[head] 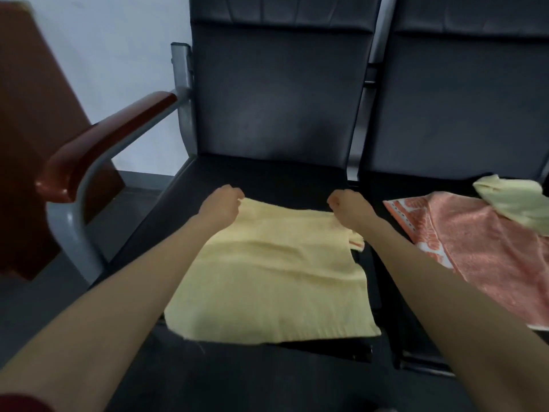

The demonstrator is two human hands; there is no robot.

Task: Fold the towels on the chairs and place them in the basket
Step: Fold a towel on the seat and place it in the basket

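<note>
A yellow towel (pixel 267 278) lies spread on the seat of the left dark chair (pixel 276 96), its near edge hanging over the seat front. My left hand (pixel 221 203) pinches the towel's far left corner. My right hand (pixel 349 205) pinches the far right corner. Both fists are curled, knuckles up. An orange towel (pixel 481 257) with a white patterned border lies on the right chair (pixel 463 99), and a pale yellow towel (pixel 514 203) sits crumpled on top of it. No basket is in view.
A red-brown armrest (pixel 101 144) on a grey metal frame stands left of the seat. A brown wooden panel (pixel 26 138) leans against the wall at far left. Dark floor runs below the chairs.
</note>
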